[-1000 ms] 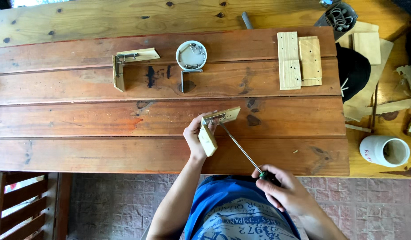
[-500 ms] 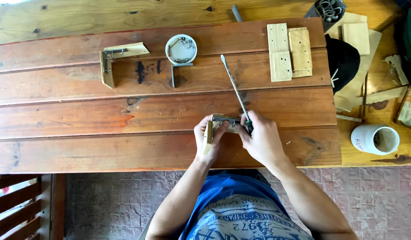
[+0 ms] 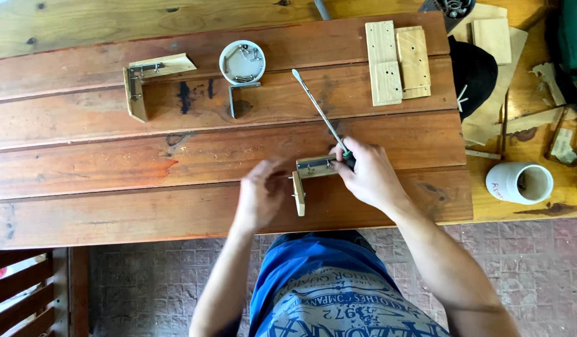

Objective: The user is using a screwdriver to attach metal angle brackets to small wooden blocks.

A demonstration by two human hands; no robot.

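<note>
A: Status at that frame?

B: One L-shaped wooden corner piece with a metal bracket screwed on lay finished, by the look of it, far left of the white round tin. A loose metal bracket sat just below the tin, unused.

A: And the one in hand?

B: Second wooden corner piece sat on the desk, below and right of the tin, near the front edge. A bracket was already on its upper arm. Couldn't tell how many screws were in it.

A: Hands?

B: Right hand had its fingers clenched on the handle of the screwdriver, shaft pointing up towards the tin, tip off the work. It also touched the right end of the piece. Left hand was blurred, fingers loosely curled just left of the piece; couldn't tell whether it gripped anything.

A: What's left?

B: My read: the second joint was partway. Two drilled wooden slats lay untouched, well right of the tin, so a third joint was probably not started. The white cup far right played no part.
</note>
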